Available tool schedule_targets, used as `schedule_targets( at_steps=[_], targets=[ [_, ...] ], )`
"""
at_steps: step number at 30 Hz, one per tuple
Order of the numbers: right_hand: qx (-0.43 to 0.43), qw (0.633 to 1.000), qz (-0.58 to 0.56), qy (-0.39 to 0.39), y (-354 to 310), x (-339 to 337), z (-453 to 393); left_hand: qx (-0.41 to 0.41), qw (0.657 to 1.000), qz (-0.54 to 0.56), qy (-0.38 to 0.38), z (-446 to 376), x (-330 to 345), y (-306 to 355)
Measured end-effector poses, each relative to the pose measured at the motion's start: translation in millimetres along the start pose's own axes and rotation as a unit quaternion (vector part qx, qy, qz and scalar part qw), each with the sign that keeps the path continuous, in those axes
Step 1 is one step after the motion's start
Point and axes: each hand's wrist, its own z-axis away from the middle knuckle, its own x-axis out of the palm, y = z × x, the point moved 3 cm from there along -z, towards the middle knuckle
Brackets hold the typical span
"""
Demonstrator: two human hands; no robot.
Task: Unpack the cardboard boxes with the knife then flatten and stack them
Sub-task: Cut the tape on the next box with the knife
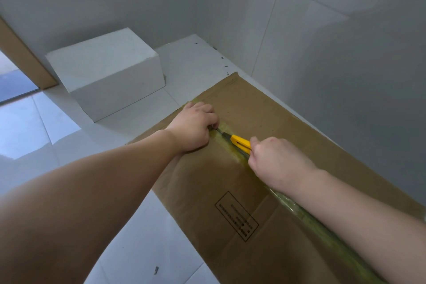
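Brown box [230,180] lying long on the pale tiled floor [143,226], its far edge close along the grey wall [334,64]; top face up, with a strip of yellowish tape [299,212] running down the middle seam and a printed black frame on the near flap. Left hand [193,125] knuckles-up on the box near its far end, fingers curled under and pressed onto the cardboard just beside the seam; cannot tell whether anything is pinched beneath them. Right hand [274,159] closed round the rear of the yellow knife [239,142], fingers wrapped on the handle; knife laid low along the tape, dark blade end pointing toward the left hand and reaching almost to its fingers. Both forearms bare, stretched forward from the near edge. White box [108,71] standing shut on the floor beyond, to the left, well apart from the brown one; brown door edge [20,55] at far left.
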Motion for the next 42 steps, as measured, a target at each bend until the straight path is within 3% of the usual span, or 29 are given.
schedule_targets(
  at_steps=[42],
  targets=[
    [0.013, 0.999, -0.033, -0.005, 21, 13, 47, 0.007, 0.999, -0.029, 0.016, -9, 8, 1]
  ],
)
